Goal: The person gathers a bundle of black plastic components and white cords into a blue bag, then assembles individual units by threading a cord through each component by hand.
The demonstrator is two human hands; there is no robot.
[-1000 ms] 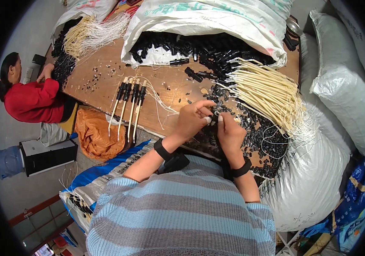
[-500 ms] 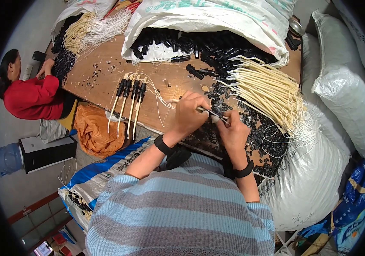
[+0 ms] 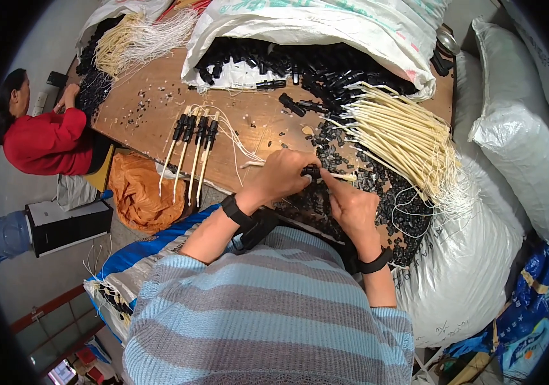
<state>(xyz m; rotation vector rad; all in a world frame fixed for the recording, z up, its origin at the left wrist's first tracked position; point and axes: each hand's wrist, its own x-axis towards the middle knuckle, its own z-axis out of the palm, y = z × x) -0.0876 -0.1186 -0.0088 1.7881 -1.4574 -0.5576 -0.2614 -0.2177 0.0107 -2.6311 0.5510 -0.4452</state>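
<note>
Pinching a small black connector (image 3: pixel 313 171) with the left hand (image 3: pixel 282 174), while the right hand (image 3: pixel 351 202) grips a cream cord (image 3: pixel 345 176) going into it, over the wooden table (image 3: pixel 159 109). Big white sack (image 3: pixel 325 25) with green print sits behind, plain white sacks (image 3: pixel 518 160) on the right.

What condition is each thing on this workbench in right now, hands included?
Left hand: closed on a small black part.
Right hand: pinching a cream cord at that part.
Small black part: gripped between both hands.
Cream cord: held, its end at the black part.
Finished cords: laid side by side, black caps on.
Cream cord bundle: loose, fanned over the table edge.
White sack: open, spilling black parts.
</note>
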